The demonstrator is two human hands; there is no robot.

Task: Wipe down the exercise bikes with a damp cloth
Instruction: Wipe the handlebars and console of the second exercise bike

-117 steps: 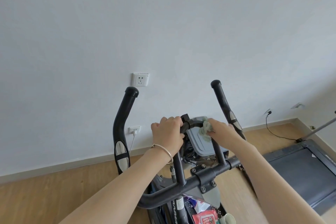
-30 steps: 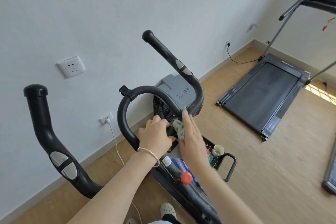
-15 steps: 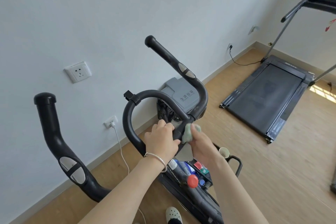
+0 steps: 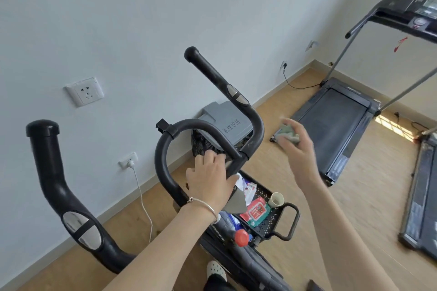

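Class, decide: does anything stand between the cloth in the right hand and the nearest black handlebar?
Nothing visible does. The cloth, held in the right hand, is apart from the handlebar with only open air between them. The left hand grips the inner loop lower down, clear of that gap.

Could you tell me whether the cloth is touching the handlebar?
No, the right hand holds the cloth in the air, apart from the handlebar.
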